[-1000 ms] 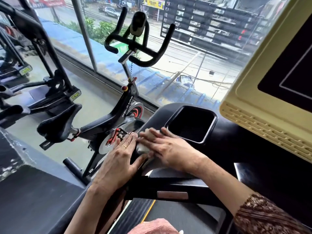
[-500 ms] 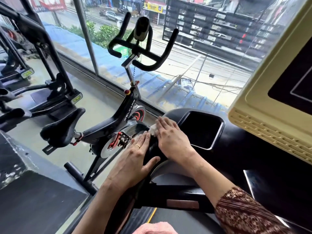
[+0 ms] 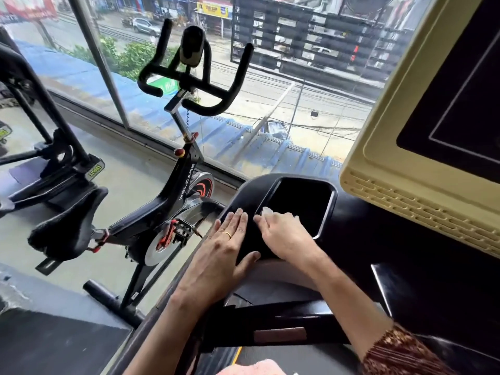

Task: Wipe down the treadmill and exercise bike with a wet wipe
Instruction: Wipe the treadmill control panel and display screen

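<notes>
The left hand point(image 3: 216, 255) wears a gold ring point(image 3: 227, 234), the right arm point(image 3: 338, 288) a brown patterned sleeve point(image 3: 400, 350).

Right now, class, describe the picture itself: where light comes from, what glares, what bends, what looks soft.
Head view: daylight enters through the window, leaving the black treadmill in near-featureless shadow. Head view: a thin glint runs down its right side. Head view: the wide lens tilts the window post and bike. Head view: the wipe at the right hand is a soft, overbright patch.
</notes>
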Tool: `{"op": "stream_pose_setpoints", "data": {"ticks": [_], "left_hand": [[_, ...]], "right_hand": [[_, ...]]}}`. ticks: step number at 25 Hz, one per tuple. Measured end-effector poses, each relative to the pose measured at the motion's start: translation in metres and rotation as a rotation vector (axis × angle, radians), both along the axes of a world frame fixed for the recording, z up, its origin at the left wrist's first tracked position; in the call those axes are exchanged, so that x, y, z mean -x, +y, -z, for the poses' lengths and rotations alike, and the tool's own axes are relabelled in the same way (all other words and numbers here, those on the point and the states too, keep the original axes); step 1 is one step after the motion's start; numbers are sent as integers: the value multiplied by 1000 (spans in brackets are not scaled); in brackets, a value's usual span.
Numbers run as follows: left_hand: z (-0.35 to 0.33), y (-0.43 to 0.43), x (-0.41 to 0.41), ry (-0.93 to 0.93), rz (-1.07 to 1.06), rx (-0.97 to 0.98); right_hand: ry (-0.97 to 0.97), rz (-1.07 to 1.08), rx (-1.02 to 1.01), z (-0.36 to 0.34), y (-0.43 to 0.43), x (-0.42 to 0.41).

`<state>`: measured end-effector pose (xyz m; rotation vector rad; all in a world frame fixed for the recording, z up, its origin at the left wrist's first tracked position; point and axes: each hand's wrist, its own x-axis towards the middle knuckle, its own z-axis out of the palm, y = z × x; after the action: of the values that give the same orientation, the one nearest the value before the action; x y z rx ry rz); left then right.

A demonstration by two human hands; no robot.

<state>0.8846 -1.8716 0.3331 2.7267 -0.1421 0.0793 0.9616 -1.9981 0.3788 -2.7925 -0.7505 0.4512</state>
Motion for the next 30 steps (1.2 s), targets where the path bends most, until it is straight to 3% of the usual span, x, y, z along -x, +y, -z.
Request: {"op": "stream_pose_setpoints", "data": {"ticks": [5, 8, 12, 16, 20, 23, 25, 28, 30], "left_hand": [[-5, -4, -15, -19, 0, -23], [-7, -11, -24, -12, 3, -56], [-5, -14, -24, 21, 22, -87], [-7, -15, -26, 22, 12, -50], [-3, -27, -37, -1, -12, 11], [2, -33, -40, -74, -54, -6], [6, -34, -40, -131, -61, -49], [9, -34, -39, -147, -53, -67], [10, -34, -40, -145, -59, -70]], "right_hand": [[92, -149, -146, -15, -52, -7], [200, -32, -166, -21, -59, -15], [154, 115, -324, -5, -32, -18], [72, -111, -177, 17, -41, -12], [-36, -187, 54, 6, -91, -15], [-176, -254, 98, 6, -111, -16], [-262, -136, 99, 3, -112, -24], [-160, 71, 108, 0, -105, -10], [-233, 107, 97, 8, -99, 10]]}}
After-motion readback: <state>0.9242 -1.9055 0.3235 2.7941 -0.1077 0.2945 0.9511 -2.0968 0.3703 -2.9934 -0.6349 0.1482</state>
